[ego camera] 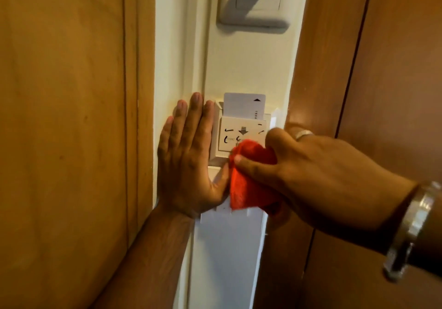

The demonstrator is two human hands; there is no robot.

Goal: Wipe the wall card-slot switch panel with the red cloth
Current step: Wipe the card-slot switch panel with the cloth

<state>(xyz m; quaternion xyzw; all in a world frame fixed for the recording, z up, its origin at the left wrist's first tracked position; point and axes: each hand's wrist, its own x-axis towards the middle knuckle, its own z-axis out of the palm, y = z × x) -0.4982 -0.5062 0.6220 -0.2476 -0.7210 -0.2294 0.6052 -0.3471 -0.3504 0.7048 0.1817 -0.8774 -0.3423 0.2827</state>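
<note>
1. Head view: card-slot switch panel (239, 138) sits on the white wall strip (248, 69) between two wooden surfaces; its lower right part is hidden by the red cloth (248, 177).
2. Right hand (318, 177) is closed around the bunched cloth, pressed to the panel's lower edge.
3. Left hand (189, 165) lies flat, fingers spread, on the wall just beside the panel.
4. White key card (244, 105) stands in the slot, bottom hidden.
5. Upper switch plate (253, 4) is cut off at the top edge.
6. Panel markings blurred, unreadable.
</note>
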